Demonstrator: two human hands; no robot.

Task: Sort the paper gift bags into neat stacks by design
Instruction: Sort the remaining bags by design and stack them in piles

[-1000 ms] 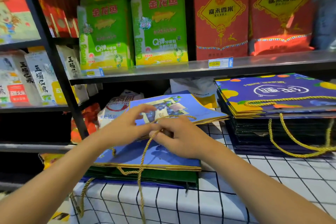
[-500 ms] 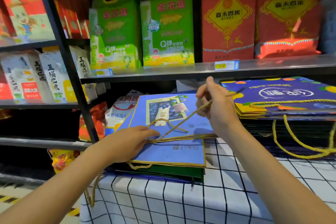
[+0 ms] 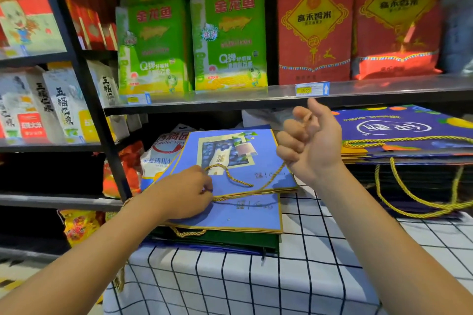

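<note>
A table with a checked cloth [image 3: 256, 281] fills the view from 6 o'clock toward the centre. On it, just left of centre, lies a stack of flat paper bags [image 3: 225, 235]; dark green bags sit at the bottom, light blue bags with gold edges on top. The top blue bag [image 3: 256, 176] lies tilted, its far end raised and resting toward 12 o'clock.

The left hand [image 3: 184, 194] rests on the near left part of the blue bags at 9 o'clock of centre; fingers are curled and pinch the gold cord handle [image 3: 240, 181] at the bag edge. The right hand [image 3: 311, 140] is raised at 1 o'clock of centre; fingers are curled in, and the same cord runs taut up into the grip.

At 3 o'clock a second stack of dark blue bags [image 3: 409, 135] with fruit print lies well apart from the first; its yellow cord loops [image 3: 419, 202] hang over the near side.

Beyond, a metal shelf [image 3: 256, 100] carries green rice bags [image 3: 192, 41] at 12 o'clock and red rice bags [image 3: 358, 23] at 1 o'clock; white bags [image 3: 58, 105] stand at 10 o'clock.
</note>
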